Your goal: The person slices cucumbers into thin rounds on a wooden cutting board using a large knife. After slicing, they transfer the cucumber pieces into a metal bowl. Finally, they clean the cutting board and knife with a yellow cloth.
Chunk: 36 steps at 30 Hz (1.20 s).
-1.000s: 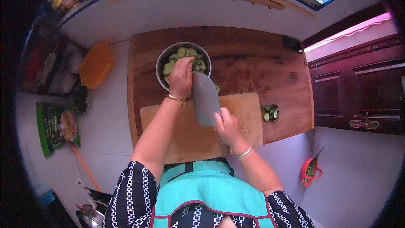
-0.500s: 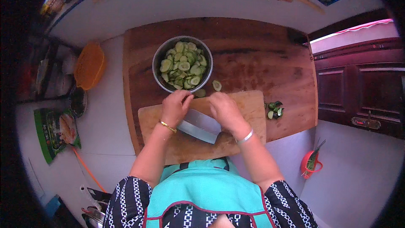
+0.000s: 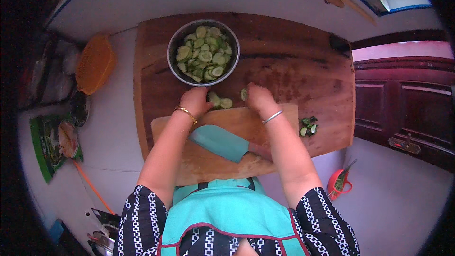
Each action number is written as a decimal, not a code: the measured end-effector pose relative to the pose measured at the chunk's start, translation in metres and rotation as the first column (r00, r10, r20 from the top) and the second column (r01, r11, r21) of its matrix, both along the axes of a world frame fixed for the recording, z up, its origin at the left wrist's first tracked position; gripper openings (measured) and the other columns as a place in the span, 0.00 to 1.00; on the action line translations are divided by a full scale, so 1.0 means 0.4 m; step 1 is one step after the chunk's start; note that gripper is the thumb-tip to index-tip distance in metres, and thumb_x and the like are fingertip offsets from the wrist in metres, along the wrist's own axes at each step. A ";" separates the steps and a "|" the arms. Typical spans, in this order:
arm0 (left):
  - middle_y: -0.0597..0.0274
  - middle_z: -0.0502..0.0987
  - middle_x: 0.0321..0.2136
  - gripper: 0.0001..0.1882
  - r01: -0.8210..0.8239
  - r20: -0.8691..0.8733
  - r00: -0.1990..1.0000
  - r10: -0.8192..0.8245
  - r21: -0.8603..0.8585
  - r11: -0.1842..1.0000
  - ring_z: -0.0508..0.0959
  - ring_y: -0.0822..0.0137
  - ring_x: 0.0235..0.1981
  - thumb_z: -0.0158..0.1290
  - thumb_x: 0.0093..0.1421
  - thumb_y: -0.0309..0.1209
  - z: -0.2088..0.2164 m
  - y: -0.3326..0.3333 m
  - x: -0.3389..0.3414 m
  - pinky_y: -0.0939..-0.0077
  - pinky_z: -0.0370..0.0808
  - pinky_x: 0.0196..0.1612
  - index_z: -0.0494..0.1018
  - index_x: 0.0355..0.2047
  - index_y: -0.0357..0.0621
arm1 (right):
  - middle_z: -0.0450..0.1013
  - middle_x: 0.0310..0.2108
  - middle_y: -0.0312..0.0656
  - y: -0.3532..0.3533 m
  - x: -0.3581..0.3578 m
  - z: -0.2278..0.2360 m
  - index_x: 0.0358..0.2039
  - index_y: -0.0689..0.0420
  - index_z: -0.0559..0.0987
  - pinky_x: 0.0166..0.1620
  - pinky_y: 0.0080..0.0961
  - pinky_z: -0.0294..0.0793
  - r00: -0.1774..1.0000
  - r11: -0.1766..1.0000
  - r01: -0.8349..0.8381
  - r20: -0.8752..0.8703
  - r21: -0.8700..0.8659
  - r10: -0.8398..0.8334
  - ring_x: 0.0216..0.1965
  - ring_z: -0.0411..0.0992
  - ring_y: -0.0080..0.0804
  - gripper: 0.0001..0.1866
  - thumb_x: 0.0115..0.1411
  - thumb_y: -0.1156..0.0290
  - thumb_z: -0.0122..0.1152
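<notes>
A metal bowl (image 3: 170,56) heaped with pale green cucumber slices (image 3: 204,52) stands on the wooden table. Just in front of it, my left hand (image 3: 195,99) closes its thumb and fingers at the edge of loose cucumber slices (image 3: 225,103); part of its grip is hidden. My right hand (image 3: 260,99) pinches a single cucumber slice (image 3: 244,95) beyond the far edge of the cutting board (image 3: 199,166). Between my forearms, a cleaver (image 3: 219,142) lies flat on the board, its handle pointing right, with neither hand on it.
Dark green cucumber end pieces (image 3: 308,126) lie on the table (image 3: 294,61) right of the board. An orange basket (image 3: 95,64) and a green bag (image 3: 52,147) are at the left. A red basket (image 3: 339,184) with green stalks is at the lower right, below a dark door (image 3: 403,99).
My hands have reached forward past the board's far edge and spread apart. The right hand has taken hold of the loose slice. The whole view has shifted slightly, and the cleaver's handle now shows.
</notes>
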<state>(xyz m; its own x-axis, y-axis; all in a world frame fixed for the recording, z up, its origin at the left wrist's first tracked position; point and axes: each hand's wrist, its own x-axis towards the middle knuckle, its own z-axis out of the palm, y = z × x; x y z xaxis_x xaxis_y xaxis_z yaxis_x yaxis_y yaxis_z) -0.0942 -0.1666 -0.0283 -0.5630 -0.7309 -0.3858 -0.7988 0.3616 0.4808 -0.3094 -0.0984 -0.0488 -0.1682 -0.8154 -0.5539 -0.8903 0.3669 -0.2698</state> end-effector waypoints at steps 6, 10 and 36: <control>0.48 0.76 0.42 0.31 -0.027 -0.019 0.999 0.029 0.088 0.996 0.75 0.49 0.44 0.64 0.43 0.38 -0.079 0.020 -0.048 0.60 0.72 0.47 0.70 0.49 0.43 | 0.74 0.38 0.57 0.000 0.099 -0.039 0.40 0.62 0.71 0.44 0.45 0.72 0.986 0.992 0.062 0.160 -0.107 -0.044 0.42 0.72 0.56 0.20 0.45 0.70 0.62; 0.49 0.76 0.41 0.28 -0.093 -0.079 0.991 0.110 0.187 0.978 0.76 0.50 0.44 0.62 0.45 0.37 -0.101 0.013 -0.050 0.61 0.72 0.47 0.71 0.47 0.44 | 0.74 0.37 0.56 -0.016 0.142 -0.049 0.39 0.62 0.71 0.43 0.44 0.72 0.954 0.973 0.178 0.267 -0.149 -0.133 0.40 0.73 0.55 0.20 0.45 0.70 0.62; 0.50 0.76 0.30 0.13 -0.056 -0.156 0.985 0.079 0.148 0.987 0.76 0.49 0.36 0.57 0.46 0.27 -0.030 0.037 -0.055 0.60 0.73 0.38 0.73 0.34 0.44 | 0.74 0.33 0.50 -0.006 0.081 -0.015 0.34 0.57 0.78 0.40 0.39 0.72 0.937 0.959 0.000 0.334 -0.284 0.099 0.38 0.73 0.49 0.11 0.46 0.75 0.58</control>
<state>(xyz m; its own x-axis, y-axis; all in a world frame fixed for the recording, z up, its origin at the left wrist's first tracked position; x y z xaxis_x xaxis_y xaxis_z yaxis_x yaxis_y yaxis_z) -0.1164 -0.1519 -0.0404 -0.5776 -0.7136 -0.3965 -0.7268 0.2283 0.6478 -0.2772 -0.1008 -0.0549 0.0352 -0.9460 -0.3222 -0.7406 0.1918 -0.6441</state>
